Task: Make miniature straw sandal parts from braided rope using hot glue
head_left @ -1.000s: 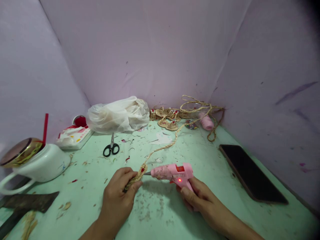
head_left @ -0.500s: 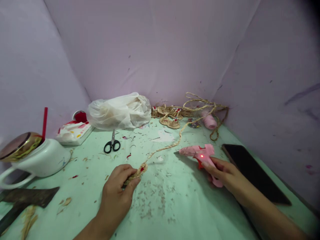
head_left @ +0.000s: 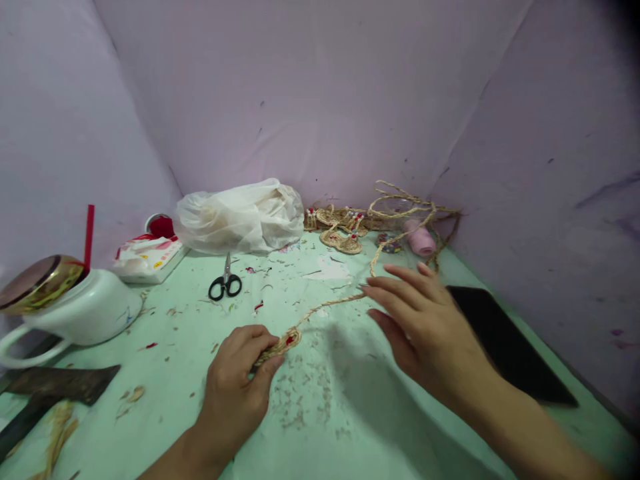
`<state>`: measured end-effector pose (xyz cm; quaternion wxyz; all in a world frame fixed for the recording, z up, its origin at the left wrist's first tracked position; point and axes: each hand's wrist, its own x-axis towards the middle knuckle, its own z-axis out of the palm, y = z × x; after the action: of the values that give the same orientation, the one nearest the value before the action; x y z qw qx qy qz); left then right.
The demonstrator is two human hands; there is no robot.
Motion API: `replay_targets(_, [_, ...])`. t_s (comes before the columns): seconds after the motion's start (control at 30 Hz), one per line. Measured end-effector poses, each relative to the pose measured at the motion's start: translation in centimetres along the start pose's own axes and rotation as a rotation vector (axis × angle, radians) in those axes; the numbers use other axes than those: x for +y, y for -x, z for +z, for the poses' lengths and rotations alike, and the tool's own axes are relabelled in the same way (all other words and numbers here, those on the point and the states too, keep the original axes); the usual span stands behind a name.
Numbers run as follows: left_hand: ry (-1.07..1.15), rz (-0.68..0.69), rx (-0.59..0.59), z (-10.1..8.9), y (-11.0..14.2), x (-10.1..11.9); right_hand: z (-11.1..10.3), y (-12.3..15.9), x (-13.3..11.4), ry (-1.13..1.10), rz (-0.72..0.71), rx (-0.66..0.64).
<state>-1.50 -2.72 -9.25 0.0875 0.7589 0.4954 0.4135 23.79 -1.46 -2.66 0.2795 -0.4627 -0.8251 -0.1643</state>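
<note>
My left hand (head_left: 237, 390) pinches a small coiled piece of braided straw cord (head_left: 290, 339) with a red spot at its middle. From this piece the loose braided cord (head_left: 334, 303) runs right and back over the table. My right hand (head_left: 425, 327) hovers over the cord with fingers stretched and apart, holding nothing. The pink glue gun is hidden behind that hand; only a small grey tip shows by the fingertips. Black-handled scissors (head_left: 225, 284) lie beyond my left hand.
A white plastic bag (head_left: 245, 217), beaded straw pieces (head_left: 341, 239) and a pink thread spool (head_left: 420, 239) line the back. At left are a white mug (head_left: 103, 310), a tissue pack (head_left: 153, 260) and a hammer-like tool (head_left: 65, 385). A black phone (head_left: 505, 343) lies at right.
My right hand has let go of the pink glue gun, opened, and moved up toward the cord. My left hand keeps its hold on the coiled piece.
</note>
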Motion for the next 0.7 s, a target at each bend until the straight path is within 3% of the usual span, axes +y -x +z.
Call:
replay_targets(0.1, [-0.006,0.003,0.005,-0.2,0.0,0.0,1.2,-1.7,-1.5,0.007,-0.087,-0.111])
replay_targets(0.27, [-0.026,-0.027,0.034,-0.2,-0.1,-0.3,2.9,-1.9,-2.1,0.013,-0.075,-0.219])
replay_targets(0.5, [-0.061,-0.096,0.070,0.0,-0.2,-0.5,2.9,0.4,-3.3,-0.227,0.094,-0.264])
replay_targets(0.7, [-0.115,-0.098,0.087,0.2,-0.2,-0.5,2.6,0.7,-4.7,-0.384,0.161,-0.284])
